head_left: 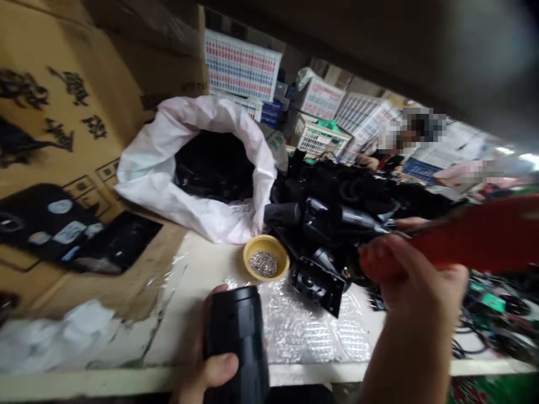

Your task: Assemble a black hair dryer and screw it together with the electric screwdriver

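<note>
A matte black cylinder (238,342) and a bright red tool handle (475,238) fill the foreground, beside a mustard-yellow bowl (269,242) of silvery metal bits (263,264). Behind them, a white sack (147,179) holds glossy black parts (213,165), and a tan cardboard box (63,112) carries dark brush-style lettering. Clear bubble wrap (307,331) glints on the cream table (202,269).

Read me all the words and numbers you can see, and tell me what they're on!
Nothing here can be read for sure.
Cardboard box: large black characters, too blurred to read.
White sack: small handwritten marks, too blurred to read.
White carton: rows of red and blue print, too small to read.
</note>
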Motion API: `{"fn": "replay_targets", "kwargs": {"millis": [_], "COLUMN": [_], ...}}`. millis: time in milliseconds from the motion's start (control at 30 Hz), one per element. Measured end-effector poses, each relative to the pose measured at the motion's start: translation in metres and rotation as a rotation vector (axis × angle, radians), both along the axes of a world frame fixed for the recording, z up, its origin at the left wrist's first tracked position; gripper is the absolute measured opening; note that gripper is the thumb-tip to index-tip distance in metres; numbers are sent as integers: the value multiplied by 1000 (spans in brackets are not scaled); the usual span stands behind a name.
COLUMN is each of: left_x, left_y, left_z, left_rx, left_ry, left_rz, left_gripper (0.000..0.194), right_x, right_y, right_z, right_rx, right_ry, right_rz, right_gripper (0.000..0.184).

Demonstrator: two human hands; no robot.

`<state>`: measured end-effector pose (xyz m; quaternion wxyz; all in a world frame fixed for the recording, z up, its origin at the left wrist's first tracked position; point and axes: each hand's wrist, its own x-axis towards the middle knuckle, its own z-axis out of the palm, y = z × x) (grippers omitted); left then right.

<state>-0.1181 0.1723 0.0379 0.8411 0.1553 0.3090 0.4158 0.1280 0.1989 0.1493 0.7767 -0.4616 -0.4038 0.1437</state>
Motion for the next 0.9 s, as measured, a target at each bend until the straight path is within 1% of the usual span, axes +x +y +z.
{"fn": "replay_targets", "kwargs": {"millis": [67, 133, 200, 267, 300, 367, 467, 533, 567, 667, 700, 733, 833, 900], "left_x": [1, 2, 2, 3, 3, 3, 3, 2, 2, -1, -3, -4, -7, -8], "left_y": [1, 2, 4, 4, 4, 4, 3, 4, 5, 9, 11, 12, 17, 19], "left_z": [-3, -7, -9, -13, -14, -18, -20, -17, -15, -8, -6, -4, 1, 4], "left_rx": [31, 75, 124, 179, 200, 229, 239, 250, 258, 261, 267, 277, 301, 266], "left_ry": [-8, -21, -34, -50, -64, -105, -143, -156, -172, -241, -245, -238, -225, -236], "left_rz": [5, 24, 36, 33, 36, 55, 50, 29, 14, -45, -80, -114, -172, -183], "left_gripper": [107, 105, 101, 97, 94, 91, 89, 84, 79, 70, 70, 69, 64, 60], "right_x": [-34, -60, -78, -91, -97, -105, -115, -117, -117, -112, -108, -104, -92, -86], "right_y": [-14, -20, -17, -11, -7, -1, 1, -3, -6, -11, -11, -9, 4, 15], "right_z": [7, 13, 14, 11, 8, 2, -5, -7, -8, -12, -14, -17, -20, -17], "right_rx": [13, 47, 105, 100, 80, 68, 148, 149, 135, 69, 72, 111, 237, 230], "right_ry": [118, 171, 136, 73, 59, 73, 77, 40, 44, 12, -27, -71, -192, -292], "right_rz": [280, 515, 672, 786, 821, 832, 772, 773, 751, 717, 741, 794, 996, 1147], "right_gripper": [16, 6, 6, 8, 9, 12, 12, 9, 8, 13, 16, 18, 23, 27]}}
